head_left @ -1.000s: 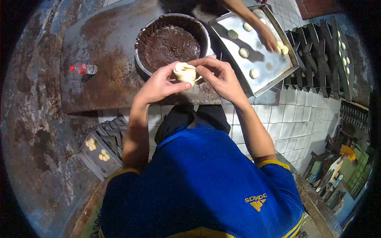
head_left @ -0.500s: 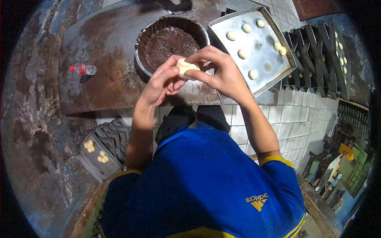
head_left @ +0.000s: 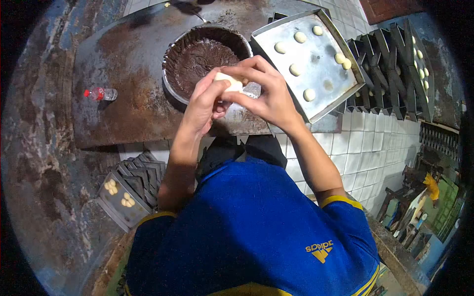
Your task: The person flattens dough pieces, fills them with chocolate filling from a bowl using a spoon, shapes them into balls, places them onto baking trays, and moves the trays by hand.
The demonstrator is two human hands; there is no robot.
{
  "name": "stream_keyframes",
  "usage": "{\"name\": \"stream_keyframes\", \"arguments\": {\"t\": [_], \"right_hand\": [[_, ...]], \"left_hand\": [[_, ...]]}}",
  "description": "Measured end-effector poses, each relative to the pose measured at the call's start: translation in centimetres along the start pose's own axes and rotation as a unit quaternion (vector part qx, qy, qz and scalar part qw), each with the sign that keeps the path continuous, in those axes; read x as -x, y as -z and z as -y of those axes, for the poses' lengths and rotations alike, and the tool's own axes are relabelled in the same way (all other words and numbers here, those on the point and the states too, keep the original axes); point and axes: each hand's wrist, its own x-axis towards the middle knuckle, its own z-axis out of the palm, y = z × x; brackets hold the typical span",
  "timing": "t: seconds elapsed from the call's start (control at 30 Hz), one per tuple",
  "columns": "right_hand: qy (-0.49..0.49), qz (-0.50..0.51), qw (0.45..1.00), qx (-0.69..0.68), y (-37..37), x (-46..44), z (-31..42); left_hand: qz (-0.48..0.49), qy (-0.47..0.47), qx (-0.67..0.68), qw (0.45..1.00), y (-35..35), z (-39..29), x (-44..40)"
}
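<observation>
Between both hands I hold a pale piece of dough (head_left: 231, 83) over the near edge of a round metal bowl. My left hand (head_left: 205, 102) grips its left side, thumb on top and fingers curled beneath. On the other side, my right hand (head_left: 266, 91) pinches it with thumb and fingers. The bowl (head_left: 166, 79) contains a thick dark brown paste (head_left: 202, 61). Right of it, a square metal tray (head_left: 323, 103) carries several small round dough balls (head_left: 295, 69), two of them touching. Fingers partly cover the dough in my hands.
A small plastic bottle with a red cap (head_left: 101, 93) lies on the stained metal table (head_left: 128, 118). Stacked trays (head_left: 390, 74) with dough balls stand at the far right. Another tray stack (head_left: 123, 197) with dough pieces is at lower left. A metal utensil (head_left: 201, 18) lies behind the bowl.
My fingers have shifted around the dough, which now looks more folded over between them. The view has moved slightly, so bowl and tray appear a little further left.
</observation>
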Motion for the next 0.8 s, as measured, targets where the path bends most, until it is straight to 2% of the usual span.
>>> {"name": "stream_keyframes", "arguments": {"t": [0.03, 0.1, 0.17, 0.2, 0.23, 0.3, 0.33, 0.37, 0.43, 0.47, 0.5, 0.53, 0.57, 0.63, 0.67, 0.7, 0.77, 0.8], "right_hand": [[0.002, -0.002, 1.0, -0.001, 0.0, 0.2, -0.3], [-0.135, -0.065, 0.978, -0.142, 0.0, 0.8, -1.6], [-0.164, -0.051, 0.972, -0.162, 1.1, 1.1, -2.1], [-0.269, -0.082, 0.887, -0.366, 1.4, 1.2, -1.3], [-0.357, -0.107, 0.749, -0.548, 1.8, 1.3, -0.7], [-0.355, -0.088, 0.695, -0.619, 2.1, 2.2, -1.8], [-0.324, -0.085, 0.695, -0.636, 2.3, 2.6, -1.8], [-0.293, -0.08, 0.695, -0.651, 2.6, 2.9, -1.6], [-0.236, -0.136, 0.708, -0.651, 3.1, 3.2, -1.7], [-0.212, -0.179, 0.775, -0.567, 4.1, 3.1, -1.8], [-0.173, -0.238, 0.808, -0.511, 4.8, 2.9, -2.2], [-0.14, -0.298, 0.833, -0.444, 5.5, 2.6, -2.6], [-0.139, -0.301, 0.834, -0.442, 6.5, 2.7, -3.1], [-0.047, -0.328, 0.866, -0.375, 8.3, 3.3, -4.1], [-0.059, -0.358, 0.856, -0.369, 9.0, 3.4, -4.2], [-0.06, -0.36, 0.856, -0.367, 10.1, 3.6, -4.4], [-0.095, -0.244, 0.873, -0.411, 12.9, 4.0, -4.3], [-0.128, -0.188, 0.893, -0.389, 14.6, 5.0, -4.4]], "left_hand": [[-0.022, 0.009, 0.013, 1.0, -0.5, -0.3, -0.2], [-0.033, 0.003, 0.055, 0.998, -1.1, -0.5, -1.1], [-0.034, -0.086, -0.048, 0.995, -2.8, -1.6, -1.5], [-0.059, -0.125, -0.056, 0.989, -4.4, -2.0, -1.6], [-0.058, -0.127, -0.057, 0.989, -5.2, -1.9, -2.3], [-0.089, -0.233, -0.188, 0.95, -6.5, -1.7, -4.0], [-0.093, -0.231, -0.192, 0.949, -8.3, -2.5, -4.3], [-0.106, -0.275, -0.339, 0.894, -8.9, -2.8, -5.1], [-0.059, -0.267, -0.268, 0.924, -11.4, -2.3, -6.4], [0.029, -0.278, -0.121, 0.953, -13.3, -2.1, -7.1], [0.044, -0.256, -0.101, 0.96, -14.9, -2.2, -7.2], [0.077, -0.276, -0.072, 0.955, -16.2, -1.7, -7.8], [0.109, -0.292, -0.042, 0.949, -17.3, -1.1, -8.4], [0.107, -0.275, -0.034, 0.955, -19.5, -0.6, -8.9], [0.103, -0.261, -0.027, 0.959, -20.5, -0.5, -9.2], [0.105, -0.258, -0.026, 0.96, -21.3, -0.4, -9.7], [0.084, -0.281, -0.024, 0.956, -22.6, -0.4, -10.7], [0.069, -0.286, -0.024, 0.956, -22.8, -0.7, -10.8]]}}
